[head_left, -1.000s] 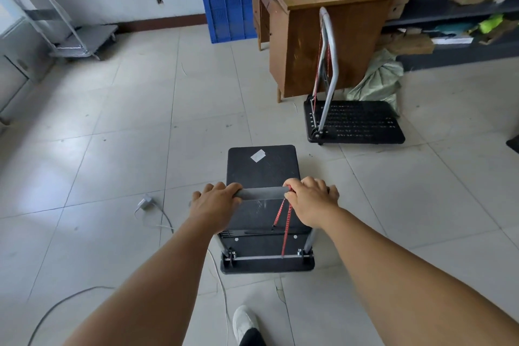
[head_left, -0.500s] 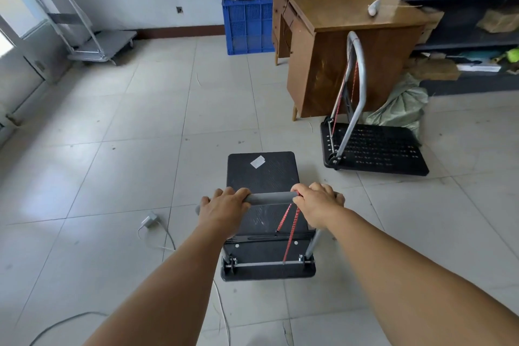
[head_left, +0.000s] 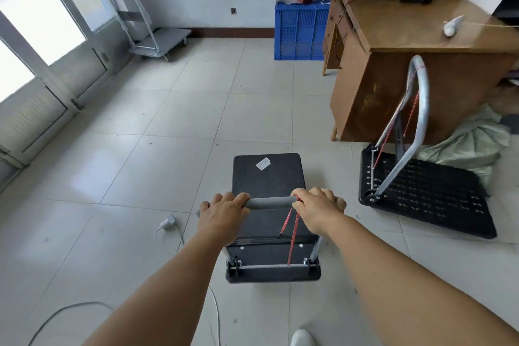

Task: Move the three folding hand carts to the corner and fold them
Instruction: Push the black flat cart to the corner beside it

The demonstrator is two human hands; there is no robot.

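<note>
A small black hand cart [head_left: 268, 174] with a white sticker stands on the tiled floor right in front of me, its grey handle bar [head_left: 270, 202] upright. My left hand [head_left: 223, 212] grips the bar's left end and my right hand [head_left: 318, 209] grips its right end, beside a red cord. A second black cart [head_left: 427, 194] with a perforated deck and raised silver handle stands to the right, by the desk. A third, grey cart [head_left: 161, 39] with its handle up stands in the far left corner near the glass door.
A wooden desk [head_left: 398, 64] and a blue crate [head_left: 302, 28] stand at the back right. A green sack [head_left: 471, 146] lies behind the second cart. A white charger [head_left: 168, 223] with its cable lies on the floor left of my cart. Glass doors line the left.
The view has turned left and the cart has rolled forward with both hands on its bar. The grey corner cart now looks nearer and the second cart has slid to the right.
</note>
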